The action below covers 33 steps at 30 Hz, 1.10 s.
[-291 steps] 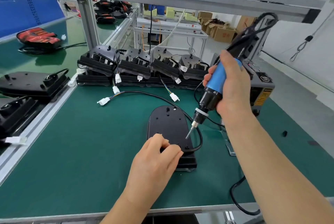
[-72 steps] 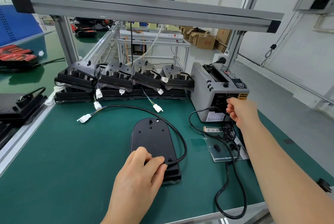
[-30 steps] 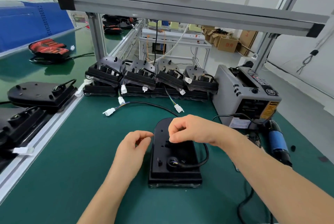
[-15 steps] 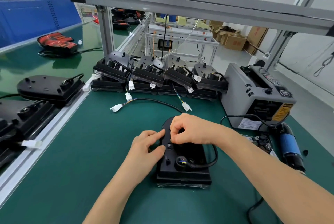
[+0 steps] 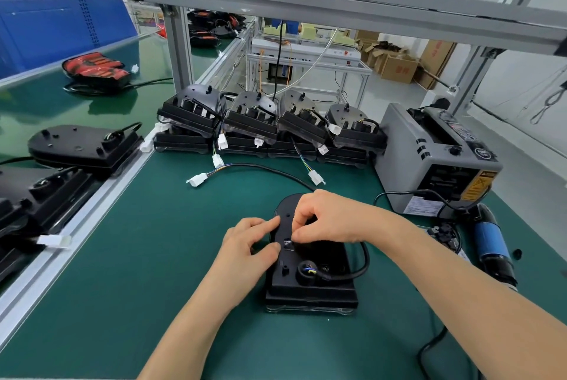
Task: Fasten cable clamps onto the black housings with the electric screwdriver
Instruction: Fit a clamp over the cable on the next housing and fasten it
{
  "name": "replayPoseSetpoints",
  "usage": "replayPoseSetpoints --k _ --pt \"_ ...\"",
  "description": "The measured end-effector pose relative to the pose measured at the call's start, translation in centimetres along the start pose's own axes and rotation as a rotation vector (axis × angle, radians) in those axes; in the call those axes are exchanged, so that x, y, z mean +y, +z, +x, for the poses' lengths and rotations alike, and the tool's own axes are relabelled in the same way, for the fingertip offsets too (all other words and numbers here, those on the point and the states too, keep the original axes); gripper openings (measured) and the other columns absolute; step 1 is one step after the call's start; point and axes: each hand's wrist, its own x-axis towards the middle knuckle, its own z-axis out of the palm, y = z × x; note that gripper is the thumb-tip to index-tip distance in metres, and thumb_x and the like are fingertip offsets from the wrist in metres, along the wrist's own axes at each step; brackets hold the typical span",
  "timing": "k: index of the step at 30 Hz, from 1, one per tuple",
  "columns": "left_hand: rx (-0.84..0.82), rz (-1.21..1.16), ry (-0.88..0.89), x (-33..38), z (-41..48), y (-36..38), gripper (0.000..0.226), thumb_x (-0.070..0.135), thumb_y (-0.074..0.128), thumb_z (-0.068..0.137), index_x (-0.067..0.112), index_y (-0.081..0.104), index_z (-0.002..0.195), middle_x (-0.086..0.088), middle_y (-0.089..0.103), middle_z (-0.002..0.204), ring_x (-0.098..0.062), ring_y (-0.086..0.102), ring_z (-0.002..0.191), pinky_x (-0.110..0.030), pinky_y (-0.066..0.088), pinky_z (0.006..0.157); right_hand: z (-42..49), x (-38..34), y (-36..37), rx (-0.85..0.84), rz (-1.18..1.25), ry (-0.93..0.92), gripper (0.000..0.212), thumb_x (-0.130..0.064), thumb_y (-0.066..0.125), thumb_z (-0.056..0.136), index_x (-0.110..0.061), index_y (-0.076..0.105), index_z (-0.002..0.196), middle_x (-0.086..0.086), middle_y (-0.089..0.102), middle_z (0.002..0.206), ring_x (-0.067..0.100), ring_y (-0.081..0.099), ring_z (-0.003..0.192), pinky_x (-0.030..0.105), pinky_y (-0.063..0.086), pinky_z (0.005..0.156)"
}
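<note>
A black housing (image 5: pixel 310 284) lies flat on the green mat in front of me. Its black cable (image 5: pixel 363 261) loops from a round socket, round the right side and back to a white connector (image 5: pixel 196 180). My right hand (image 5: pixel 328 220) is over the housing's middle, its fingertips pinching a small shiny piece (image 5: pixel 288 245) against the top face. My left hand (image 5: pixel 245 244) touches the housing's left edge with index finger and thumb, the thumb beside that piece. The blue and black electric screwdriver (image 5: pixel 491 244) lies on the mat at the right, held by neither hand.
A grey tape dispenser (image 5: pixel 435 158) stands at the back right, with small black parts (image 5: pixel 445 235) on a sheet before it. A stacked row of black housings (image 5: pixel 270 125) lines the back edge. An aluminium rail (image 5: pixel 76 220) borders the left, more housings (image 5: pixel 82 146) beyond it.
Since a second ago both hands have come together over the housing's middle. My right hand has brought the small piece down onto its top face, and my left thumb has closed in beside it.
</note>
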Motion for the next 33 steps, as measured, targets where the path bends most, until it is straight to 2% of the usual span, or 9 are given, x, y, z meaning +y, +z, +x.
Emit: replayPoseSetpoints --k 4,10,16,19,22,27,33 --pt "0.001 -0.009 -0.002 -0.1 0.1 0.1 0.041 0.018 0.059 0.091 0.036 0.055 0.128 0.026 0.047 0.112 -0.012 0.043 0.107 -0.018 0.033 0.088 0.3 -0.2 0.4 0.009 -0.01 0.008 0.007 -0.032 0.067 0.078 -0.028 0.067 0.072 -0.005 0.064 0.094 -0.001 0.045 0.094 0.037 0.047 0.089" --pt "0.006 -0.018 0.0 -0.3 0.1 0.1 0.042 0.016 0.059 0.09 0.034 0.057 0.128 0.026 0.048 0.111 -0.007 0.039 0.115 -0.016 0.032 0.092 0.5 -0.5 0.6 0.034 -0.012 0.018 0.013 -0.024 0.066 0.078 -0.028 0.063 0.065 -0.002 0.065 0.093 -0.012 0.045 0.082 0.039 0.051 0.083" --pt "0.003 -0.027 -0.011 -0.2 0.2 0.1 0.042 0.017 0.059 0.09 0.034 0.057 0.128 0.025 0.049 0.111 -0.014 0.044 0.11 -0.026 0.037 0.099 0.6 -0.1 1.0 0.047 -0.046 -0.01 0.011 -0.023 0.064 0.076 -0.022 0.064 0.065 -0.006 0.067 0.085 -0.003 0.042 0.094 0.032 0.046 0.084" --pt "0.003 -0.029 -0.012 -0.3 0.2 0.2 0.042 0.017 0.06 0.09 0.033 0.058 0.128 0.024 0.049 0.11 -0.018 0.047 0.108 -0.031 0.039 0.1 0.7 0.2 1.3 0.069 -0.045 -0.023 0.009 -0.023 0.064 0.076 -0.018 0.065 0.068 -0.009 0.066 0.083 -0.003 0.043 0.092 0.027 0.043 0.081" --pt "0.006 -0.032 -0.014 -0.3 0.2 0.1 0.042 0.017 0.06 0.089 0.032 0.058 0.128 0.024 0.049 0.111 -0.018 0.047 0.111 -0.033 0.038 0.102 0.5 0.3 1.3 0.081 -0.006 -0.025 0.014 -0.023 0.065 0.075 -0.025 0.061 0.061 -0.013 0.062 0.079 -0.006 0.045 0.086 0.021 0.039 0.075" --pt "0.017 -0.024 -0.01 -0.4 0.2 0.1 0.041 0.018 0.061 0.089 0.033 0.058 0.127 0.026 0.049 0.111 -0.017 0.045 0.111 -0.029 0.038 0.1 0.3 0.1 0.7 0.109 0.061 -0.01 0.022 -0.022 0.066 0.074 -0.031 0.057 0.055 -0.014 0.06 0.079 0.017 0.058 0.085 0.037 0.05 0.079" --pt "0.013 -0.021 -0.009 -0.4 0.2 0.2 0.041 0.018 0.06 0.089 0.034 0.058 0.128 0.026 0.049 0.112 -0.016 0.046 0.109 -0.03 0.038 0.1 0.5 -0.1 0.9 0.099 0.026 -0.013 0.02 -0.023 0.066 0.073 -0.03 0.058 0.055 -0.011 0.062 0.081 0.022 0.06 0.087 0.043 0.052 0.081"
